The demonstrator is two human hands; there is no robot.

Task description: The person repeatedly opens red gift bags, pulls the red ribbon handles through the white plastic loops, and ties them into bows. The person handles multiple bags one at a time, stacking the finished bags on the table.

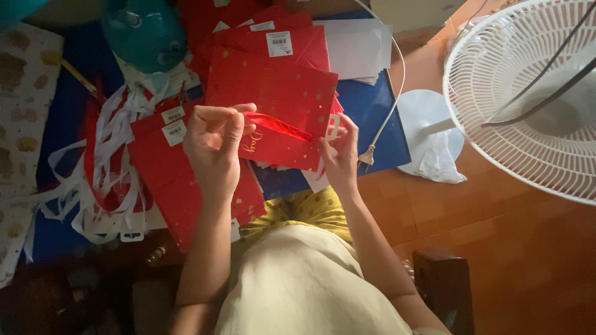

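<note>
- Far left: white ribbon (105, 180) is heaped loose over blue sheet (62, 124); patterned paper (18, 93) lies at the edge.
- Left hand (214, 146): grip is closed, thumb and fingers pinched on the upper left edge of a red gift bag (276, 105), held up over the lap.
- Bag mouth is being folded or opened along a red flap (276, 126); gold script shows below it.
- Right hand (338, 152): grip is narrow, fingertips pinched on the bag's lower right edge, beside a white tab (333, 126).
- Judgement: the fold would be kept clean if both pinches are held level and the edge is drawn taut before any crease is pressed.
- More red bags (180, 180) are stacked flat beneath, label stickers showing.
- Right: a white plug (367, 156) dangles on its cable; a white fan (528, 93) stands on a reddish wooden floor (509, 236).
- Room is dim; no worktop is seen.
</note>
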